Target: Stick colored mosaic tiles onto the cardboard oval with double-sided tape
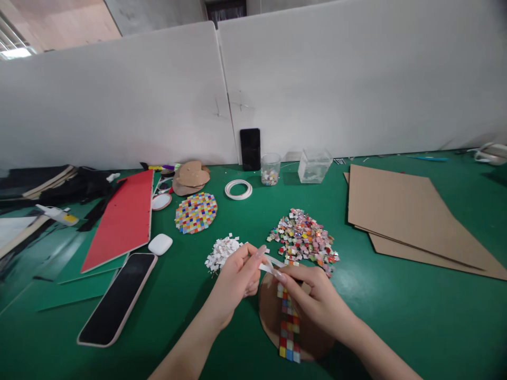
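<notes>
White strip (265,268) we pinch between the fingers of our left hand (241,270) and right hand (315,292), beside the cardboard disc (270,309).

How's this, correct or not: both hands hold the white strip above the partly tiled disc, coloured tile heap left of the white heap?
One slip: the coloured tile heap lies right of the white heap, as the head view shows. The left hand and right hand do hold the white strip above the partly tiled disc.

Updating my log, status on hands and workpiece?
Left hand and right hand on white strip. Cardboard disc beneath, partly tiled. Mosaic tile heap just beyond disc.
</notes>
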A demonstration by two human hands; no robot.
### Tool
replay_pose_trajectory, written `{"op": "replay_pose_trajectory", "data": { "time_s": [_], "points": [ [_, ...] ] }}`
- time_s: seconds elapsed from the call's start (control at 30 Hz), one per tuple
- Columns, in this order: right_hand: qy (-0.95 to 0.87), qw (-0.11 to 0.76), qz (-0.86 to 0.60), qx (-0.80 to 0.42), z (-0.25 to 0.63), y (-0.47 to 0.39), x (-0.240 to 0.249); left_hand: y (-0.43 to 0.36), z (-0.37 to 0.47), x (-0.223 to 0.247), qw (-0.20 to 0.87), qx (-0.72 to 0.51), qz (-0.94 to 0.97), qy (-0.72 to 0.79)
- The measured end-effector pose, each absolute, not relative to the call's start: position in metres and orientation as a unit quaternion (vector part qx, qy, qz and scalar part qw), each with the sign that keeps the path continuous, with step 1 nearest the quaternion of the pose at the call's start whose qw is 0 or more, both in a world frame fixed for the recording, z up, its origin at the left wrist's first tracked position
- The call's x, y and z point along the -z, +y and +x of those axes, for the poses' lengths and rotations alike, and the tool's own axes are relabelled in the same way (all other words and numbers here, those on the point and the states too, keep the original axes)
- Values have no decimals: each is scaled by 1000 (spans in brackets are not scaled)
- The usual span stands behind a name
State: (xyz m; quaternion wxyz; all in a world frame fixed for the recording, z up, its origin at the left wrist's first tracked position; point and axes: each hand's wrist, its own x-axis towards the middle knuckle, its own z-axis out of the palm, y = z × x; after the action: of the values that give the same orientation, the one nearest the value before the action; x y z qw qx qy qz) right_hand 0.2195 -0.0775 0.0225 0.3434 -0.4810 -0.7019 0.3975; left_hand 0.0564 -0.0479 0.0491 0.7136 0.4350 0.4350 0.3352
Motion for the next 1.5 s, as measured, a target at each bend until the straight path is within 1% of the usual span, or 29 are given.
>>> {"op": "replay_pose_trajectory", "data": {
  "time_s": [0.13, 0.43, 0.93, 1.2, 1.33, 1.5],
  "points": [
    [-700, 336, -487, -399, 219, -77, -24, -48, 56, -49, 718, -330, 437, 429],
    [-697, 348, -488, -394, 218, -77, -23, -48, 55, -49, 721, -341, 437, 414],
    [-704, 340, -483, -394, 218, -78, -25, -48, 57, -44, 695, -375, 439, 429],
    [-700, 341, -486, -397, 218, -79, -26, -46, 53, -48, 714, -303, 489, 400],
    [-712, 329, -485, -386, 218, -79, -29, -47, 51, -46, 706, -298, 507, 395],
    [-732, 322, -486, -353, 219, -81, -32, -48, 50, -46, 705, -319, 499, 390]
  ]
}}
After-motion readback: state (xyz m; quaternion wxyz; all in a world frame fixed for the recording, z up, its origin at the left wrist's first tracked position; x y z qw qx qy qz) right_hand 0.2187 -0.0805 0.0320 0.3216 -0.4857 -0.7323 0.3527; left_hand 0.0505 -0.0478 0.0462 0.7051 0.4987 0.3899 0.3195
